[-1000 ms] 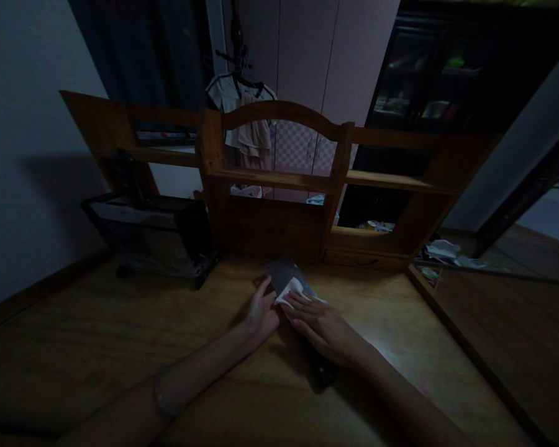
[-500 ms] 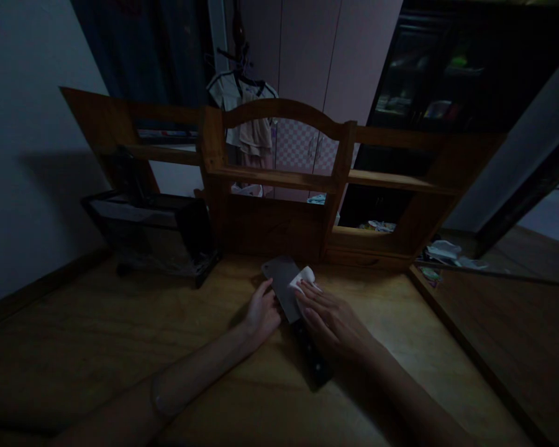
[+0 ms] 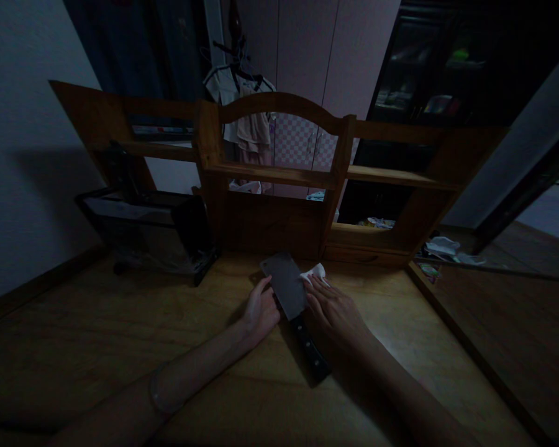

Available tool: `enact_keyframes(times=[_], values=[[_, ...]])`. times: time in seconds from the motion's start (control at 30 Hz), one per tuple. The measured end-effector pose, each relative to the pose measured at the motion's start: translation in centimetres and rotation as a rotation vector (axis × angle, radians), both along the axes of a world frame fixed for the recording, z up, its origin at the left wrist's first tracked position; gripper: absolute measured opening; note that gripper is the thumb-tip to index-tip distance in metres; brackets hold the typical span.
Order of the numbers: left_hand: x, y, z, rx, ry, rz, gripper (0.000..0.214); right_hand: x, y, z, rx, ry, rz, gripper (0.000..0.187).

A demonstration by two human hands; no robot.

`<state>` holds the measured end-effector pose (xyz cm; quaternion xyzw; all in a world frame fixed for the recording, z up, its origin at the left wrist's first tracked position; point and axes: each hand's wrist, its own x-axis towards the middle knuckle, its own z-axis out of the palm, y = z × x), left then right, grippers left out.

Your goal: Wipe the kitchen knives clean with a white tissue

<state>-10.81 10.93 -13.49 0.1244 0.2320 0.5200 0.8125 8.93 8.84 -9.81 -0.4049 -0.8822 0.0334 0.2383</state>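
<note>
A cleaver (image 3: 286,287) with a broad grey blade and a black riveted handle lies at a slant, its handle toward me. My left hand (image 3: 261,313) grips the blade's left edge, thumb on top and fingers curled underneath. At the blade's right edge, my right hand (image 3: 338,313) presses a white tissue (image 3: 315,272) under its fingertips. The tissue pokes out beyond those fingers. Part of the blade's right side is close to the right fingers, and whether they touch it I cannot tell.
A wooden shelf unit (image 3: 272,226) stands along the back of the wooden table (image 3: 205,379). At the left is a dark-framed box-like object (image 3: 144,233) with clear plastic on it. Clothes (image 3: 249,118) hang behind the shelf. Papers or bags (image 3: 445,247) lie beyond the table's right edge.
My right hand has slid the tissue rightward, off the middle of the blade to its right edge. More of the blade shows. My left hand keeps its hold.
</note>
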Motion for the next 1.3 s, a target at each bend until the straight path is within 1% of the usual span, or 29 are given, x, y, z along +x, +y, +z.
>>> enact_keyframes(times=[0.07,0.2,0.27,0.33,0.4,0.53,0.63,0.7,0.77,0.83,0.93,1.0,1.07,1.2,1.3], values=[[-0.1,0.0,0.1,-0.004,-0.01,-0.015,0.035,-0.2,-0.5,0.3,0.008,0.006,0.021,0.043],[-0.2,0.0,0.3,0.023,-0.027,-0.064,0.034,-1.2,-1.9,1.2,-0.061,-0.03,0.239,0.045],[-0.2,0.1,0.2,0.029,-0.044,-0.083,0.033,-1.6,-2.2,1.3,-0.089,-0.052,0.305,0.044],[-0.2,0.2,0.0,0.024,-0.06,-0.082,0.033,-1.7,-2.1,1.1,-0.094,-0.057,0.304,0.043],[-0.3,0.3,-0.3,0.022,-0.07,-0.072,0.033,-1.5,-1.7,0.8,-0.08,-0.049,0.265,0.043],[-0.3,0.3,-0.5,0.017,-0.066,-0.055,0.035,-0.6,-0.5,0.1,-0.038,-0.021,0.14,0.042],[-0.2,0.2,-0.2,0.0,-0.045,-0.031,0.035,-0.1,0.1,-0.4,0.002,0.003,0.015,0.043],[-0.2,0.1,0.1,-0.016,-0.032,-0.022,0.035,0.0,0.2,-0.5,0.036,0.022,-0.037,0.044],[-0.1,0.1,0.2,-0.025,-0.031,-0.018,0.035,-0.1,0.0,-0.2,0.051,0.025,-0.015,0.045],[-0.2,0.0,0.4,-0.037,-0.03,-0.017,0.033,-0.5,-0.6,0.3,0.028,0.008,0.069,0.045],[-0.1,0.0,0.6,-0.038,-0.029,-0.027,0.029,-1.3,-1.6,1.0,-0.046,-0.029,0.227,0.045],[-0.1,-0.1,0.7,-0.028,-0.026,-0.049,0.028,-1.8,-2.1,1.2,-0.084,-0.04,0.293,0.043],[-0.1,0.0,0.8,-0.018,-0.028,-0.068,0.028,-2.0,-2.3,1.3,-0.107,-0.035,0.316,0.041],[-0.2,0.2,0.5,0.006,-0.044,-0.086,0.027,-1.8,-2.0,1.2,-0.125,-0.017,0.309,0.04],[-0.3,0.2,0.2,0.013,-0.048,-0.076,0.027,-1.5,-1.7,1.0,-0.112,-0.018,0.291,0.04]])
